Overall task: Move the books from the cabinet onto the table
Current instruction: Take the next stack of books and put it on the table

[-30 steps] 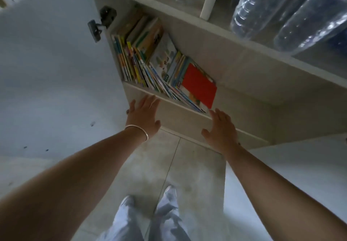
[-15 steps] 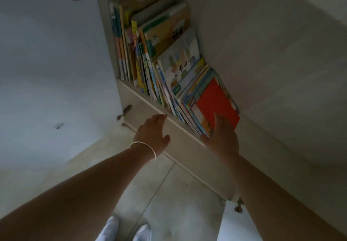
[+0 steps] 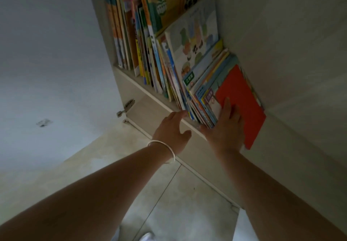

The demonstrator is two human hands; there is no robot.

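A row of several thin colourful books (image 3: 165, 56) leans rightwards on a low cabinet shelf (image 3: 150, 92). The outermost one is a red book (image 3: 242, 98), sticking out past the shelf's front edge. My right hand (image 3: 223, 128) lies flat on the red cover with fingers straight, thumb near the spines of the books beside it. My left hand (image 3: 172, 128), with a bangle on the wrist, reaches to the shelf edge just left of the leaning books, fingertips touching the lower spines, fingers loosely bent and holding nothing.
The open white cabinet door (image 3: 47, 62) stands at the left, its hinge (image 3: 125, 107) by the shelf corner. The cabinet's inner wall (image 3: 291, 43) is to the right of the books. Below lies a tiled floor (image 3: 169, 193), with my feet at the bottom edge.
Both hands have moved forward to the books. My right hand has slid further up the red cover and my left hand has reached the shelf edge. The view has closed in on the shelf.
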